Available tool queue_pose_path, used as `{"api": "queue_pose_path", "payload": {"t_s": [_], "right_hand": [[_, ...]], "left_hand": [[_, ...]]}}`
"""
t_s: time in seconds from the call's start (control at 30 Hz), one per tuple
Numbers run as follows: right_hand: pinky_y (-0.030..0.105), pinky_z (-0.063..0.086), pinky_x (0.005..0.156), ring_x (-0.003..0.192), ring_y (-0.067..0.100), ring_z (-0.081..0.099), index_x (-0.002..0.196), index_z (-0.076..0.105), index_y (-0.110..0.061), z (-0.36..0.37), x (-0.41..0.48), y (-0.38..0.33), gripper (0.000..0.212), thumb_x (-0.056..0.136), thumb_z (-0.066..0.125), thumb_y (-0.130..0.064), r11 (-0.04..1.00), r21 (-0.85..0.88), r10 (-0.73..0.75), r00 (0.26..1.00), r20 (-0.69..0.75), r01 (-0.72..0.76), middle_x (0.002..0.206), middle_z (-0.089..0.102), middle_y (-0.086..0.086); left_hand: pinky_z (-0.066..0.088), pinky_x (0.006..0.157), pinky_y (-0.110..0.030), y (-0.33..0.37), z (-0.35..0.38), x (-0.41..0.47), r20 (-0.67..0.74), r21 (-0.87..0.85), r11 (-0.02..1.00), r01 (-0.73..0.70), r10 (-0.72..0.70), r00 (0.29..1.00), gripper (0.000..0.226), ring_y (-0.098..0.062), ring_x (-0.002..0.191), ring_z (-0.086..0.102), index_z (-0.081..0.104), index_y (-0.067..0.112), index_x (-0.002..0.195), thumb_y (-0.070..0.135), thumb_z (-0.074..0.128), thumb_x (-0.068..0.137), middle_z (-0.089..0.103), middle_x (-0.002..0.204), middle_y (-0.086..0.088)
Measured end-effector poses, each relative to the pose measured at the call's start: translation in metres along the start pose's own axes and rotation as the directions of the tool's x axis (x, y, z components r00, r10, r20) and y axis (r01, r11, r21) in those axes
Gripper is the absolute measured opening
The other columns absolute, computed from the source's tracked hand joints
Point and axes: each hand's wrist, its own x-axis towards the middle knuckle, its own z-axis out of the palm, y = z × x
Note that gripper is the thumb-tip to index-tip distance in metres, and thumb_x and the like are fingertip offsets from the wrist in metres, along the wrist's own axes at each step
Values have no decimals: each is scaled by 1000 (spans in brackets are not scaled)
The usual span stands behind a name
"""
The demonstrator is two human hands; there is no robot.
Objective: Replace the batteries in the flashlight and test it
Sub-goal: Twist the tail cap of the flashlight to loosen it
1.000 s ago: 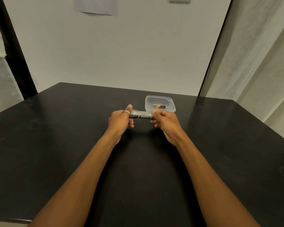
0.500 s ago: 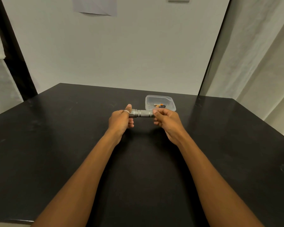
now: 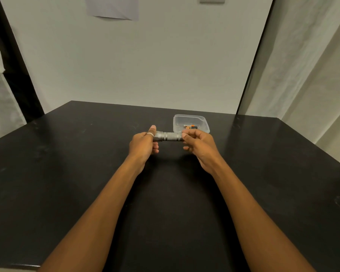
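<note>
A grey metal flashlight (image 3: pixel 168 136) is held level above the black table, lengthwise from left to right. My left hand (image 3: pixel 142 145) grips its left end, thumb raised along the top, a ring on that thumb. My right hand (image 3: pixel 198 143) pinches the right end between thumb and fingertips; that end is hidden under them. Just behind the right hand stands a clear plastic box (image 3: pixel 190 122) with orange-and-black batteries (image 3: pixel 190 126) lying in it.
The black table (image 3: pixel 86 173) runs to a pale wall at the back. A curtain hangs at the right, a dark frame at the left. Both forearms stretch across the table's middle.
My right hand has loosened and turned at the flashlight's right end, its fingers now spread more. The flashlight and left hand have stayed roughly in place.
</note>
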Motion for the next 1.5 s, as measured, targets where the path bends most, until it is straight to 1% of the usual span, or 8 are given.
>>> {"api": "queue_pose_path", "payload": {"t_s": [0.1,0.3,0.53,0.73,0.93,1.1,1.33,1.5], "right_hand": [[27,58,77,96,15,67,112,73,-11,-3,1,-1,18,95,69,-7,996,88,-5,999,41,2,104,68,5],[24,51,57,64,10,61,90,73,-11,3,2,3,31,100,63,-38,995,-67,72,996,-58,-76,71,66,3],[28,56,67,91,15,68,109,72,-11,-2,1,-2,16,94,68,-10,999,42,21,1000,9,-21,106,71,5],[24,52,58,69,11,62,98,73,-9,4,-1,0,28,101,61,-34,991,-117,68,997,-35,-72,78,68,4],[28,56,68,93,16,67,111,72,-12,-2,0,-3,18,94,67,-9,999,30,19,999,27,-20,111,70,7],[24,52,57,70,12,65,97,72,-13,2,-3,-3,30,100,62,-41,992,-71,98,995,-33,-100,82,71,4],[26,56,60,86,15,69,112,71,-8,-2,-5,-9,17,96,66,-9,997,53,55,998,28,-56,101,72,8],[24,53,56,78,15,67,101,71,-13,1,-6,-8,22,100,64,-34,995,-12,95,995,-2,-95,90,70,4]], "left_hand": [[56,66,-33,1,2,0,-2,-8,1000,10,-10,1000,37,-16,62,60,70,13,96,47,58,98,64,70,-5],[52,61,-31,-1,1,-1,15,-15,1000,-10,11,1000,36,-15,60,58,71,13,93,47,58,98,62,68,-4],[53,64,-32,2,2,-1,5,-18,1000,6,-6,1000,35,-16,62,58,71,16,91,47,58,98,63,71,-5],[55,66,-33,1,1,-1,3,-10,1000,6,-6,1000,37,-15,61,58,71,14,94,48,58,97,63,70,-4],[55,67,-32,5,2,-6,1,-15,1000,12,-12,1000,35,-16,63,58,70,16,94,47,55,99,62,71,-5],[55,69,-33,5,1,-7,4,-8,1000,5,-5,1000,36,-16,64,59,70,15,95,48,55,99,63,72,-5],[54,66,-33,4,1,-6,3,-15,1000,7,-7,1000,37,-16,63,59,70,15,96,48,55,99,63,71,-4],[53,66,-33,4,1,-6,1,-12,1000,3,-3,1000,36,-17,63,59,70,14,96,48,56,99,63,70,-5]]}}
